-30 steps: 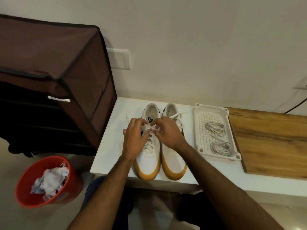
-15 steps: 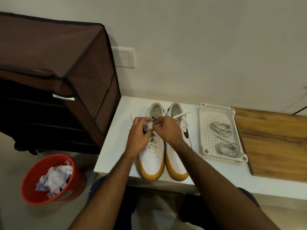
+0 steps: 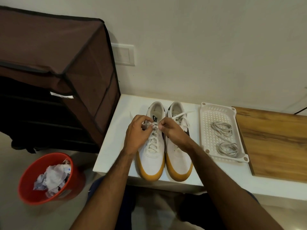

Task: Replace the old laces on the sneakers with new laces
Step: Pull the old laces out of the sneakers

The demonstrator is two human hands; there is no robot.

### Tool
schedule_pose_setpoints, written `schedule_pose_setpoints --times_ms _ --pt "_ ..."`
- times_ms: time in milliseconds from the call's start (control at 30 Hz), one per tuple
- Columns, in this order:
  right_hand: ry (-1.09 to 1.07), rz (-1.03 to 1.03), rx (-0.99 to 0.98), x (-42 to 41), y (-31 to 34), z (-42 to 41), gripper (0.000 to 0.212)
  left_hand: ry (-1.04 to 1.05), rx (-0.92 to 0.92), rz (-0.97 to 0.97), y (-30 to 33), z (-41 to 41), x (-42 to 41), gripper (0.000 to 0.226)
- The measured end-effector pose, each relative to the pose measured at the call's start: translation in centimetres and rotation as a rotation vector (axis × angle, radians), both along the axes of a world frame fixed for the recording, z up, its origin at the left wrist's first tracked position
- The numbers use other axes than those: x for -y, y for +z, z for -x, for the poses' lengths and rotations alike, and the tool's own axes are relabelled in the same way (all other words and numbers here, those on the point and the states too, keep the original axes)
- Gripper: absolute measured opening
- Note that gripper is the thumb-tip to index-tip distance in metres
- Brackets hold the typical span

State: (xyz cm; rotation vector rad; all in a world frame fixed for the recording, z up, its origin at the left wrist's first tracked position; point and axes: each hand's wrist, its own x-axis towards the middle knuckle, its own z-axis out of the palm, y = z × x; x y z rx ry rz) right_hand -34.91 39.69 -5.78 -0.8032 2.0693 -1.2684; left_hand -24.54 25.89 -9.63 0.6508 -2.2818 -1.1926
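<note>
So there's a pair of white sneakers with tan gum toes sitting side by side on the white table [image 3: 114,146], toes hanging just over the near edge. The person is sitting in front of them, working on the left sneaker [image 3: 153,146]. Both hands are up at the top of its lacing, right by the tongue with the black logo. The left hand [image 3: 137,131] is pinching the white lace [image 3: 153,126] between thumb and curled fingers, so that grip is grasping the lace, and the right hand [image 3: 172,130] is doing the same from the other side, fingers curled tight and pinching that lace near the knot. The two hands are nearly touching each other over the tongue.

The right sneaker [image 3: 178,146] is lying partly under the right wrist, and its lace ends are trailing loose toward the back right of the shoe.

Just beside the sneakers, on the right, a white perforated tray [image 3: 214,117] is sitting on the table with two coiled bundles of grey laces [image 3: 221,126] lying in it, one toward the back and one toward the front. Past the tray there's a wooden board [image 3: 274,140] right up against it.

Off to the left, a brown fabric shoe rack [image 3: 54,63] is standing against the wall, and on the floor a red bin [image 3: 28,185] is holding crumpled paper.
</note>
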Motion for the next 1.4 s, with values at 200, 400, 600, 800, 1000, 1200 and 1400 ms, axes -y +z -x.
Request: schedule_pose_setpoints --times_ms 200,400,600,800,1000,1200,1400 --pt "-0.063 0.047 0.113 -0.5 1.1 0.3 0.01 -0.002 0.004 -0.051 -0.3 0.0 -0.4 0.019" --pt "0.04 -0.259 -0.428 2.4 1.3 0.5 0.015 0.009 0.009 -0.1 0.2 -0.3 -0.7 0.02" --pt "-0.085 -0.211 -0.406 2.0 0.9 0.2 0.011 0.012 0.028 -0.072 0.3 -0.2 -0.5 0.016" --pt "-0.134 0.368 0.555 -0.8 2.4 -0.1 0.024 0.032 0.036 -0.042 0.2 -0.4 0.0 0.017" --pt "-0.14 -0.049 0.026 -0.4 2.3 1.1 0.024 -0.014 0.062 -0.058 -0.1 -0.4 -0.4 0.029" --pt "-0.02 -0.327 -0.566 1.1 2.2 1.7 0.014 -0.032 0.067 -0.098 0.0 -0.5 -0.3 0.032" --pt "-0.44 0.265 0.3 -0.8 2.6 2.2 0.025 -0.027 0.041 -0.145 0.2 -0.7 0.1 0.031"
